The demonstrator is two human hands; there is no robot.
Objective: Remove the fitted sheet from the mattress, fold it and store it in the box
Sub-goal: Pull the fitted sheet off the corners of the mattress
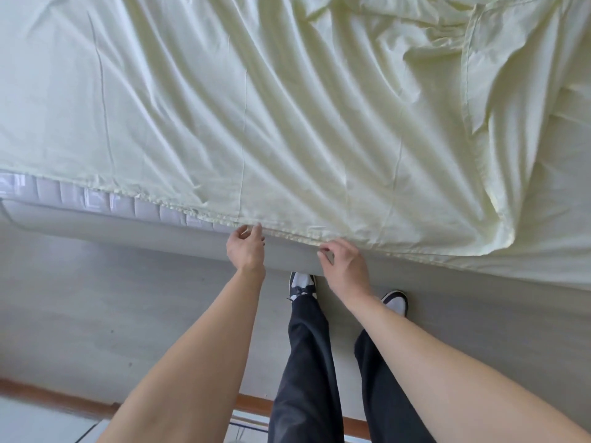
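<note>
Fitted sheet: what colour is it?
The fitted sheet is plain pale yellow-green with no pattern, seen in the head view.

Single head view, looking steeply down, close over bed edge (96, 215)

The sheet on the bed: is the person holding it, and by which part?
Yes. Both the left hand and the right hand pinch the sheet by its gathered hem at the near edge of the mattress.
</note>
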